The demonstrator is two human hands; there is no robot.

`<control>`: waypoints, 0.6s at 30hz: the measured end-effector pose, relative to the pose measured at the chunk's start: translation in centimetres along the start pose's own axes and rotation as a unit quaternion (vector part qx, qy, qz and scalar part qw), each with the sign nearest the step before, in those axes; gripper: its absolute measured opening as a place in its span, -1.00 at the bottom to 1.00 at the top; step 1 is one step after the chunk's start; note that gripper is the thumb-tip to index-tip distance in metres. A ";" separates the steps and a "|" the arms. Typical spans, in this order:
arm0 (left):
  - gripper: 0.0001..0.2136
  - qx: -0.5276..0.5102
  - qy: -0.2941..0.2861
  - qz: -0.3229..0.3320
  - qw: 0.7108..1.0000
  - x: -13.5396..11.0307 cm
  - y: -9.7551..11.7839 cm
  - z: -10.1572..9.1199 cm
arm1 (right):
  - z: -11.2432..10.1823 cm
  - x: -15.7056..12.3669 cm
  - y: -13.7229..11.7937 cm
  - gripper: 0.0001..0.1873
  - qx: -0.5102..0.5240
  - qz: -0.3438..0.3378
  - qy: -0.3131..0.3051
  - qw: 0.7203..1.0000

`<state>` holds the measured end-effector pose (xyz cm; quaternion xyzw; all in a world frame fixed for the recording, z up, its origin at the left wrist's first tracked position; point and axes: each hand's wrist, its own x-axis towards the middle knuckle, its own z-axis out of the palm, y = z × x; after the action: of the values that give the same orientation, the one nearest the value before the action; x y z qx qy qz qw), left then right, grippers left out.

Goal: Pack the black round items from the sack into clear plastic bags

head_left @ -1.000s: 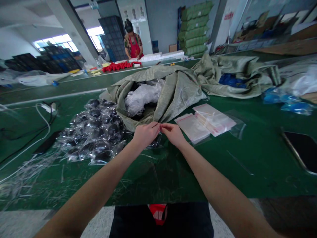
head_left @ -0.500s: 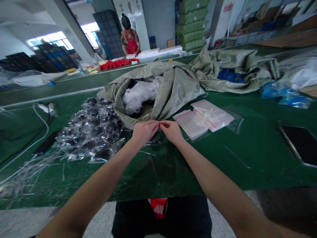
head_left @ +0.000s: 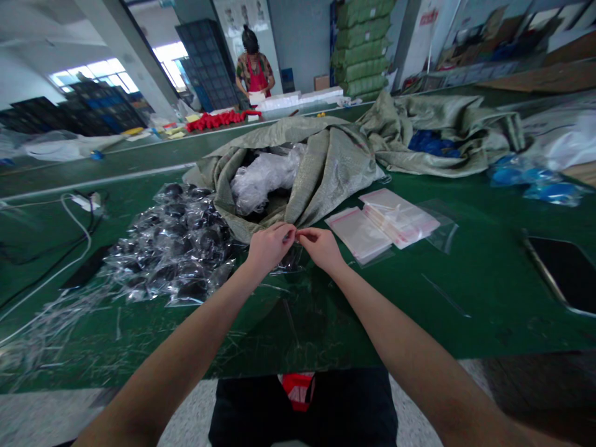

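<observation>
My left hand [head_left: 269,248] and my right hand [head_left: 321,249] meet above the green work table [head_left: 326,323], fingertips pinching the thin edge of what looks like a clear plastic bag [head_left: 291,262]. A dark item shows through it below my fingers, partly hidden. To the left lies a heap of dark round items in clear plastic [head_left: 177,245]. A woven sack [head_left: 335,155] sits just beyond my hands, holding plastic-wrapped items [head_left: 263,177]. To the right of my right hand lies a stack of flat plastic bags with red strips [head_left: 382,217].
A black flat device [head_left: 565,273] lies at the right and a white cable [head_left: 74,230] at the left. Blue items in plastic [head_left: 535,180] lie far right. Beyond, a co-worker in a red apron [head_left: 254,65] stands at another table near green bales [head_left: 361,49].
My hands remain together on the bag edge, with only small finger movement. The co-worker has straightened up and holds a white item.
</observation>
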<state>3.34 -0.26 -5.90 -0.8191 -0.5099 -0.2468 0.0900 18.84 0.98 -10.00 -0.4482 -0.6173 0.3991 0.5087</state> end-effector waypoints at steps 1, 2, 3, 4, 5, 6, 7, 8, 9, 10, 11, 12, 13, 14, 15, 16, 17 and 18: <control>-0.87 -0.017 0.010 -0.009 1.000 0.1 0.0 0.0 | 0.0 0.0 0.1 -0.86 -0.002 -0.001 -0.001 1.000; -0.88 -0.037 0.024 -0.021 0.999 0.2 0.0 0.0 | 0.0 0.0 0.2 -0.86 -0.003 0.000 -0.002 1.000; -0.90 -0.060 0.046 -0.039 0.996 0.3 -0.1 0.1 | 0.0 0.0 0.3 -0.87 -0.004 0.003 -0.003 1.000; -0.90 -0.088 0.072 -0.064 0.991 0.6 -0.4 0.0 | 0.0 0.0 0.4 -0.88 -0.004 0.007 -0.003 1.000; -0.91 -0.121 0.100 -0.100 0.982 0.9 -0.7 0.0 | 0.0 0.0 0.6 -0.89 -0.001 0.013 0.000 1.000; -0.89 -0.166 0.127 -0.144 0.967 1.3 -1.1 -0.1 | 0.0 0.0 0.7 -0.90 0.005 0.020 0.004 1.000; -0.88 -0.224 0.153 -0.191 0.943 1.7 -1.6 -0.3 | 0.1 0.1 0.8 -0.91 0.016 0.027 0.009 0.999; -0.86 -0.295 0.176 -0.238 0.909 2.0 -2.1 -0.5 | 0.2 0.1 0.9 -0.91 0.033 0.034 0.013 0.999; -0.86 -0.372 0.194 -0.277 0.864 2.2 -2.7 -0.7 | 0.3 0.1 1.0 -0.91 0.054 0.042 0.015 0.998; -0.87 -0.450 0.204 -0.303 0.815 2.4 -3.2 -1.1 | 0.4 0.2 1.0 -0.92 0.081 0.053 0.015 0.995; -0.88 -0.518 0.212 -0.318 0.765 2.4 -3.7 -1.5 | 0.6 0.2 1.0 -0.92 0.108 0.064 0.012 0.992; -0.86 -0.571 0.217 -0.326 0.722 2.3 -4.3 -1.9 | 0.7 0.2 1.0 -0.93 0.134 0.075 0.009 0.988; -0.82 -0.606 0.217 -0.332 0.690 2.1 -4.8 -2.4 | 0.8 0.1 1.0 -0.93 0.155 0.087 0.005 0.984; -0.77 -0.627 0.213 -0.338 0.669 1.7 -5.3 -2.9 | 0.9 0.1 0.9 -0.94 0.172 0.099 0.001 0.980; -0.73 -0.638 0.204 -0.344 0.658 1.3 -5.8 -3.4 | 1.0 0.1 0.9 -0.94 0.184 0.109 -0.004 0.977; -0.71 -0.644 0.193 -0.351 0.652 0.8 -6.3 -3.8 | 1.0 0.1 0.8 -0.95 0.193 0.118 -0.008 0.974; -0.70 -0.647 0.180 -0.356 0.650 0.2 -6.7 -4.1 | 1.0 0.1 0.8 -0.95 0.199 0.126 -0.011 0.972; -0.71 -0.647 0.164 -0.360 0.652 -0.4 -7.1 -4.3 | 1.0 0.0 0.8 -0.95 0.204 0.131 -0.014 0.970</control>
<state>-4.36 0.99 -3.17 -0.3683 -0.4530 -0.6578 -0.4759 17.96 1.20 -10.88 -0.4064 -0.4662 0.5860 0.5235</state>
